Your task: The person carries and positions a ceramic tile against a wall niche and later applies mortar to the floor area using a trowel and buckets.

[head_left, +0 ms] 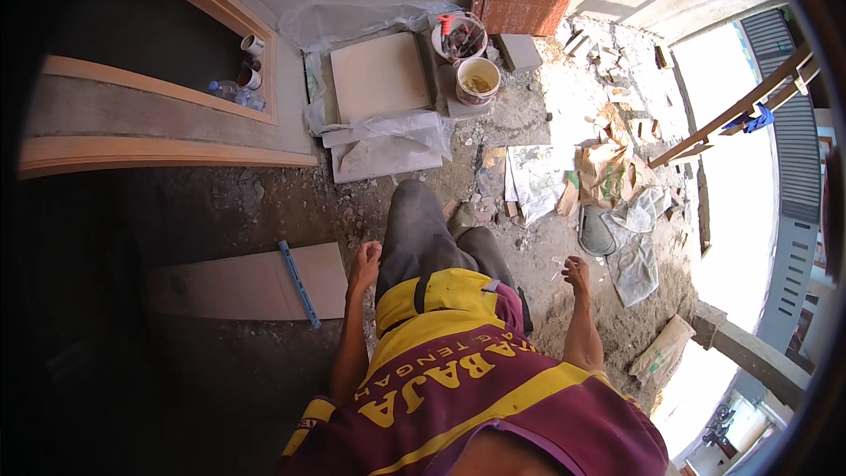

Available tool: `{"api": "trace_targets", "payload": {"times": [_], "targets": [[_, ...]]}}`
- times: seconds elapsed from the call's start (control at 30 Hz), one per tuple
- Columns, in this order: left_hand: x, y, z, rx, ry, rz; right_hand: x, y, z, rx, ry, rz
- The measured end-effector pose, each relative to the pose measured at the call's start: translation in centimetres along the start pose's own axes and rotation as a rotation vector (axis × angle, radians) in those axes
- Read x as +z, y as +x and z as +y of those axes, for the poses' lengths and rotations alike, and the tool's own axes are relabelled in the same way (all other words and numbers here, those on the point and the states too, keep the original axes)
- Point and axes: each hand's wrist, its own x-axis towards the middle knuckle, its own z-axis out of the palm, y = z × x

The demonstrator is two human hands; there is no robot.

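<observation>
My left hand (366, 264) hangs beside my left thigh with its fingers curled in, and nothing shows in it. Out to the right, over the rubble-strewn floor, my right hand (576, 272) is held away from my body; its fingers are bent but somewhat apart, with no object between them. Nearest the left hand is a long pale tile (251, 286) on the floor, with a blue spirit level (300, 284) lying across it. Ahead of my knees, a large beige tile (379, 77) rests by the wall among plastic sheeting (405, 126).
A bucket of tools (460, 38) and a bucket with yellowish contents (478, 81) stand ahead. Reddish-brown boards (524, 0) lean on the wall. Torn paper sacks (608, 172) and a grey basin (597, 231) lie at right. A wooden frame (159, 148) is at left.
</observation>
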Motion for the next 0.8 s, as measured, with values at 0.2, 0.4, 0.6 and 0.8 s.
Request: {"api": "trace_targets", "payload": {"times": [0.2,0.4,0.6,0.8], "targets": [[2.6,-3.4,5.2,-0.166,-0.21,0.186,-4.6,13.5,-20.9,-0.216,-0.229,0.019],[1.3,1.5,7.9,-0.303,-0.249,0.19,11.2,15.2,-36.6,-0.41,-0.183,-0.259],[-3.5,13.3,10.4,-0.25,-0.142,0.109,32.3,7.0,-42.8,-0.654,-0.512,-0.655],[-8.7,21.9,12.2,-0.472,0.224,0.009,43.5,3.6,-46.3,-0.597,-0.635,-0.885]]}}
